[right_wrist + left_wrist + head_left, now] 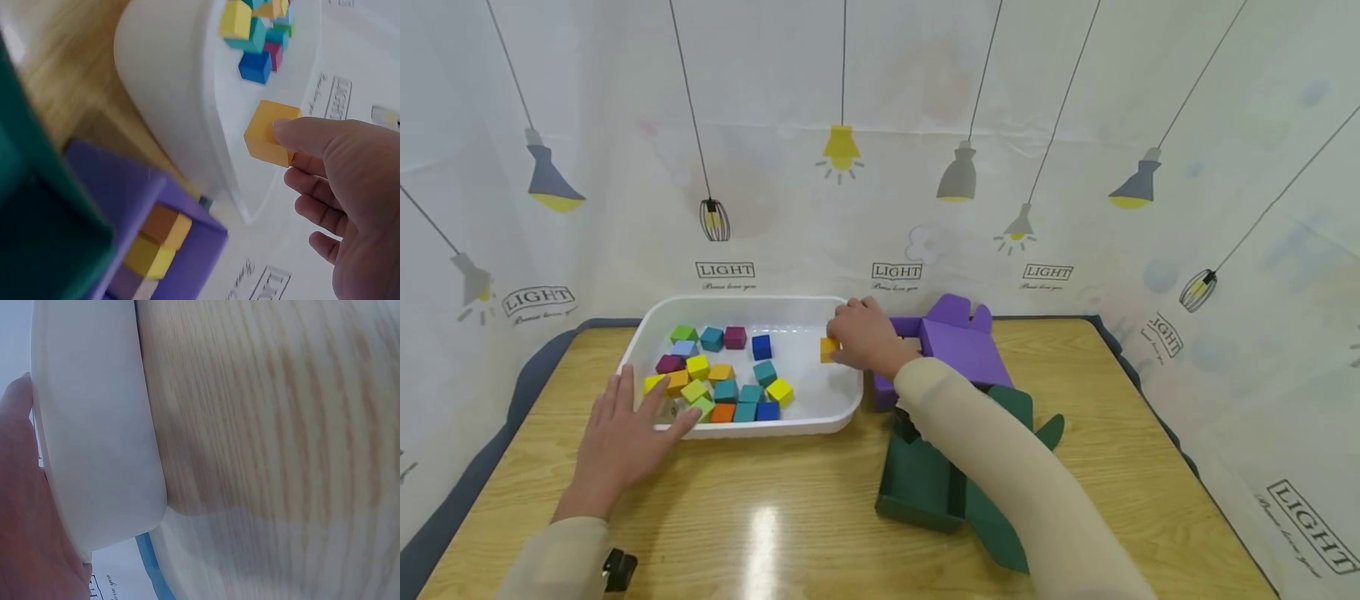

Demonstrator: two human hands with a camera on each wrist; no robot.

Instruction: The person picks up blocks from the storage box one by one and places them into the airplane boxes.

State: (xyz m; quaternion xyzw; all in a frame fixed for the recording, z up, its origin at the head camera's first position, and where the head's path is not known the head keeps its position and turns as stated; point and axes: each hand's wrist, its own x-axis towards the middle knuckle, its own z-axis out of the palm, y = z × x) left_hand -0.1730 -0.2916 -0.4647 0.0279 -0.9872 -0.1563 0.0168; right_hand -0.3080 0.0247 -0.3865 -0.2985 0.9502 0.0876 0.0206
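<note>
My right hand pinches a yellow-orange cube between thumb and fingers, above the right end of a white tray. Many coloured cubes lie in the tray's left and middle parts, among them a dark blue cube and a yellow cube. With fingers spread, my left hand rests on the tray's near left rim. Right of the tray stands an open purple box; the right wrist view shows several cubes inside, including a yellow cube.
An open dark green box sits in front of the purple one, its lid folded out to the right, partly under my right forearm. Everything stands on a wooden table. A lamp-patterned cloth hangs behind and at the sides.
</note>
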